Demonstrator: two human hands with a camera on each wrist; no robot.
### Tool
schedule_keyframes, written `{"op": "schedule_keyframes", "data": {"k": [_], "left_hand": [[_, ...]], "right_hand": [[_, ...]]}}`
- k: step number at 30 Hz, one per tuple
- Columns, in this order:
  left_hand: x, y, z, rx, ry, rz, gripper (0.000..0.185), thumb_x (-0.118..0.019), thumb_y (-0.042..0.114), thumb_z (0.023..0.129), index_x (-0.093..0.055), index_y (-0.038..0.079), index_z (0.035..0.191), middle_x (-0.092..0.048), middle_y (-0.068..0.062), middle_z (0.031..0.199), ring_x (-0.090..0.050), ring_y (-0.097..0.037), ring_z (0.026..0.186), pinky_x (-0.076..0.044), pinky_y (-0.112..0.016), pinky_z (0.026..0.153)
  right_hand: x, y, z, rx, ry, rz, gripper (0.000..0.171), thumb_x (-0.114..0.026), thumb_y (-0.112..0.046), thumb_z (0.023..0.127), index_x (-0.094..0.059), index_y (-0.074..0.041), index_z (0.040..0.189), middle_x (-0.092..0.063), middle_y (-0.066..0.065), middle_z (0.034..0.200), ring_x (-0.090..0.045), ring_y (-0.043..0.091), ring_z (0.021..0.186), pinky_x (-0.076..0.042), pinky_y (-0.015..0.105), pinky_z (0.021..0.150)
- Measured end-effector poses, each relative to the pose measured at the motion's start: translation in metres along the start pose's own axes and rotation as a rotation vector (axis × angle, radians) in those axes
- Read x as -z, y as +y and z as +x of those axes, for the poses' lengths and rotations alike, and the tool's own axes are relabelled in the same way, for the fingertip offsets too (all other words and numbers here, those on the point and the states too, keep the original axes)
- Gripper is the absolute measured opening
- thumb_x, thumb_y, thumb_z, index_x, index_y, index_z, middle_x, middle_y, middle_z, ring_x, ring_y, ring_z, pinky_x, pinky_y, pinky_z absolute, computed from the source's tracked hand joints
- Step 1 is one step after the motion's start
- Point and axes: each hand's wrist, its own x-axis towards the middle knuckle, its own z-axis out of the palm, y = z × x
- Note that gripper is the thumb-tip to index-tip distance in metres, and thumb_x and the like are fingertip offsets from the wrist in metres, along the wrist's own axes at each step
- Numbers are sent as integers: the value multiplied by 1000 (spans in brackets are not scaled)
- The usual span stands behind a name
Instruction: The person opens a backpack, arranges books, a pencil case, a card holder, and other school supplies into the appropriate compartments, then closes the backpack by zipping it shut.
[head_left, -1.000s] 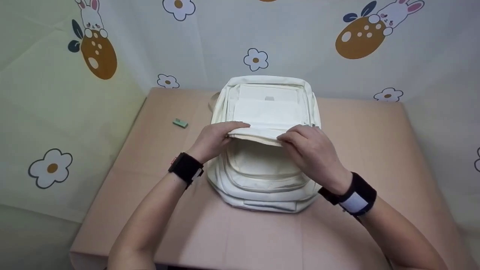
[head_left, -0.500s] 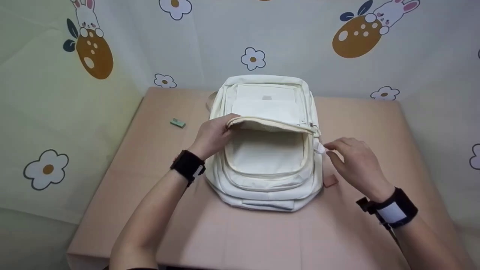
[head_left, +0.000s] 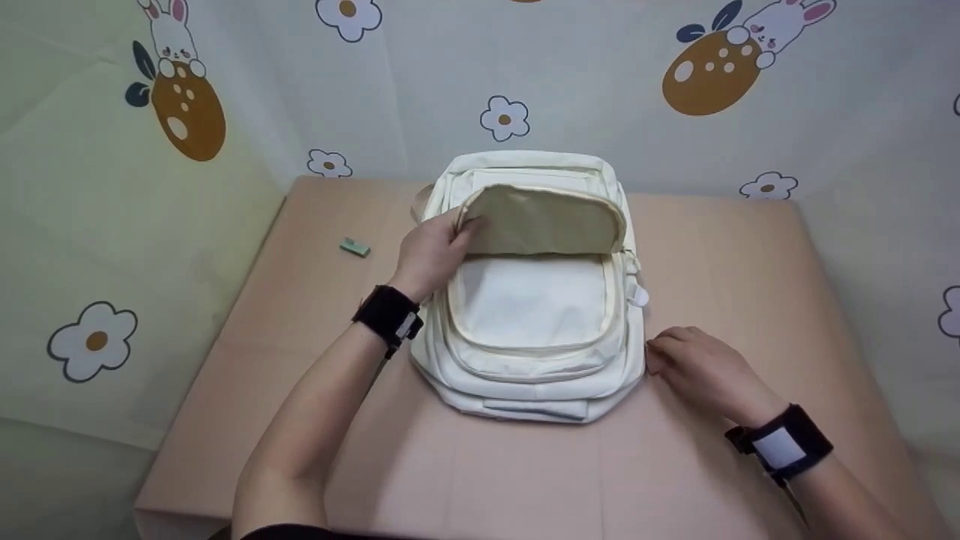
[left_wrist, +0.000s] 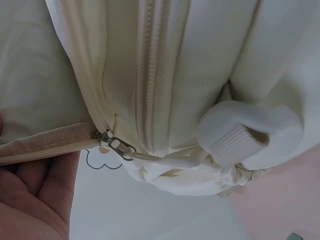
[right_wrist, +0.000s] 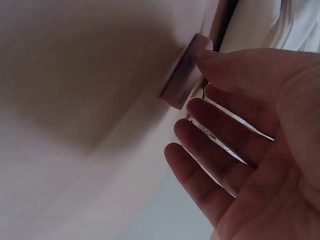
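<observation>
A cream backpack (head_left: 536,367) lies flat on the pink table (head_left: 487,472). My left hand (head_left: 439,244) grips the left edge of its front pocket flap (head_left: 547,217) and holds it folded back, so the tan lining shows. In the left wrist view the palm (left_wrist: 35,195) sits under the flap's zipped edge, beside the zip slider (left_wrist: 117,147). My right hand (head_left: 675,356) rests on the table by the backpack's lower right side. Its straight fingers (right_wrist: 215,107) reach a small pink block (right_wrist: 187,80), which the hand hides in the head view.
A small green piece (head_left: 355,247) lies on the table left of the backpack. Patterned cloth (head_left: 600,90) with flowers and rabbits hangs behind and to both sides. The table's front edge runs near my forearms.
My left hand raised the pocket flap up and back, opening the pocket wide. My right hand let go of the flap, swung right, then came down onto the table over the pink block.
</observation>
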Motion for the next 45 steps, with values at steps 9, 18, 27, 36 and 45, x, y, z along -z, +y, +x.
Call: {"op": "schedule_keyframes", "data": {"k": [9,18,27,36,45], "left_hand": [[2,2,10,111,-48,-38,43,-52,51,104,-48,17,78,-38,2,64,-40,-18,58,-34,-37,58],[2,0,15,158,-100,-58,46,-50,55,104,-48,17,78,-41,4,63,-39,-14,53,-34,-34,54],[3,-2,14,178,-109,-73,45,-50,55,104,-49,16,80,-42,3,65,-41,-16,56,-36,-35,57],[-1,-1,16,180,-110,-66,46,-49,55,104,-49,15,80,-43,2,66,-41,-16,56,-36,-35,57],[0,-3,16,187,-113,-66,47,-51,55,103,-48,15,78,-44,2,65,-41,-17,56,-36,-35,57]], "right_hand": [[-5,0,-1,-2,-21,18,17,-79,-14,91,-77,-13,109,-69,-1,100,-65,21,97,-55,42,82],[6,5,-3,20,28,-22,17,-77,-8,91,-76,-8,108,-68,3,100,-64,23,95,-55,43,80],[45,-17,43,83,393,23,24,-79,-3,89,-75,-3,113,-71,7,104,-64,23,95,-53,36,75],[35,-60,114,271,362,49,11,-78,-9,92,-73,-8,101,-69,3,95,-63,20,90,-53,36,76],[26,-68,141,262,289,48,9,-77,-12,92,-71,-8,97,-70,3,95,-64,23,92,-52,40,81]]}}
